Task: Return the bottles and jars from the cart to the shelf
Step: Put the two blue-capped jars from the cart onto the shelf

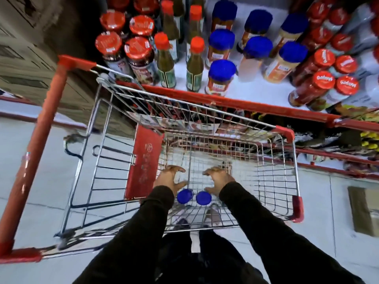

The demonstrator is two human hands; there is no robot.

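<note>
Two blue-lidded jars stand side by side in the wire cart [274, 160], near its rear wall: the left jar [185, 196] and the right jar [203, 198]. Only their lids show. My left hand [169, 178] hovers just above and left of the left jar, fingers spread. My right hand [218, 179] hovers above and right of the right jar, fingers also spread. Neither hand grips a jar. The white shelf [242, 91] lies beyond the cart, with a red front edge.
The shelf holds rows of red-lidded jars [139, 50], green bottles with orange caps [194, 64], blue-lidded jars [220, 76] and red-capped bottles [320, 85]. The cart's red handle [39, 152] runs along the left. A brown cardboard piece [363, 210] lies on the floor at right.
</note>
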